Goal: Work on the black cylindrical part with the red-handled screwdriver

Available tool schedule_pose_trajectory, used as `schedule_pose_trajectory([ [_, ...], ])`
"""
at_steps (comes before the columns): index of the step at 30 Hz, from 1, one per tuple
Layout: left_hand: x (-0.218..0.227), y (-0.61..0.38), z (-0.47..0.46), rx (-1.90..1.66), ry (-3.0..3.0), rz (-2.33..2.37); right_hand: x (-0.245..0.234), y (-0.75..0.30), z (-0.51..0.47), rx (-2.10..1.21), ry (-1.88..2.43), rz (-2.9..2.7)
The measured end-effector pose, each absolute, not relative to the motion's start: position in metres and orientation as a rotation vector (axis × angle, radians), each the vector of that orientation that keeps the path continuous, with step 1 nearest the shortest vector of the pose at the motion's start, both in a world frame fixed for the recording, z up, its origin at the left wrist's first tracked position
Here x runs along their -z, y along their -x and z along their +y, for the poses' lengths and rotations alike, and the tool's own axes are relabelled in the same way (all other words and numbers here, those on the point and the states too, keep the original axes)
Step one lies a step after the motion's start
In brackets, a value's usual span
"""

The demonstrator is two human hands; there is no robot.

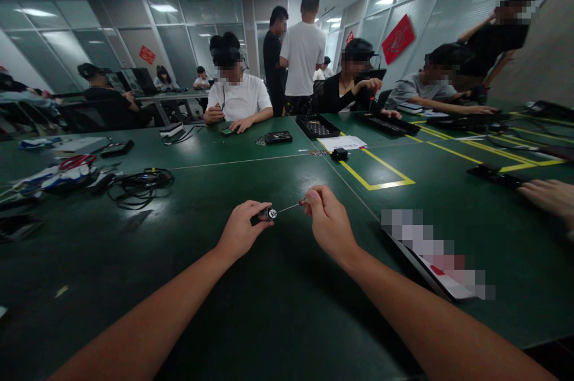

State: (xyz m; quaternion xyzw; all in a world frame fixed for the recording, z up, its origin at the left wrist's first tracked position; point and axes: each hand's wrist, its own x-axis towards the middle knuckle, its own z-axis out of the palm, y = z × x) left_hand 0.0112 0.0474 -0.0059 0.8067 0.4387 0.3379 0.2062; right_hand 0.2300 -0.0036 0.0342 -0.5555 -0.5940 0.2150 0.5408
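Both my hands are out over the green table. My left hand is closed around a small black cylindrical handle, whose metal end faces the camera. My right hand pinches a thin metal screwdriver bit with a red end. The bit's tip sits at or in the handle's end; the two hands are a short way apart, just above the table.
A flat device lies right of my right arm. Another person's hand rests at the right edge. Cables lie to the left, trays and paper farther back. Several people sit and stand around the tables.
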Motion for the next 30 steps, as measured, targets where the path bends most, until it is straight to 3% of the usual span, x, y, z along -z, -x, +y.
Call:
schedule_pose_trajectory([
  [30,-0.016,-0.013,0.061,-0.993,-1.785,1.342,-0.033,-0.230,-0.002,-0.584,1.245,-1.341],
])
